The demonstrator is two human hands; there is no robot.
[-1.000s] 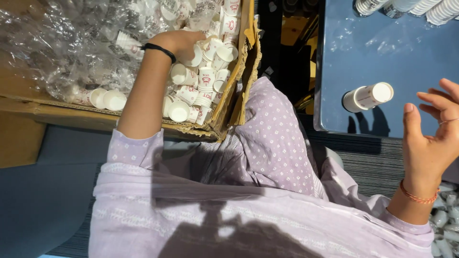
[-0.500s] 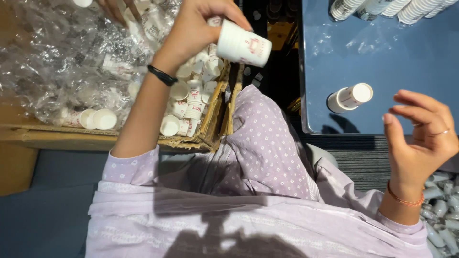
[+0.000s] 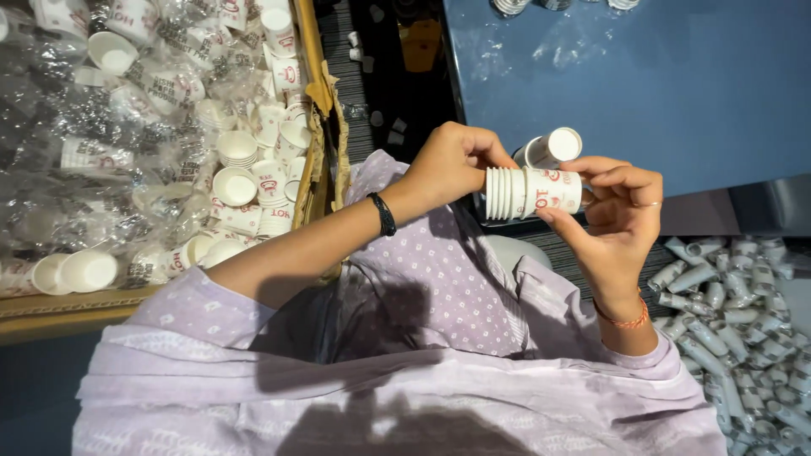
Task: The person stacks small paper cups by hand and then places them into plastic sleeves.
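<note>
A person in a pale lilac dotted garment looked down at their own two hands, which met in front of the chest. Between them lay a short stack of white paper cups (image 3: 530, 192), its long axis running level from left to right, the stacked rims toward the left hand (image 3: 452, 165) and the closed base toward the right hand (image 3: 621, 207). The left hand, with a black band at its wrist, curled its fingers around the rim end; the right hand, with a thin orange bracelet, pinched the base end between thumb and fingers. Red printing marked the side of the outer cup. Just beyond the stack, a second stack of white cups (image 3: 549, 149) lay on its side on a blue table (image 3: 676, 76). To the left stood an open cardboard box (image 3: 314, 127) heaped with white, red-printed cups in crumpled clear plastic. At lower right lay a pile of rolled cup stacks (image 3: 735, 312).
</note>
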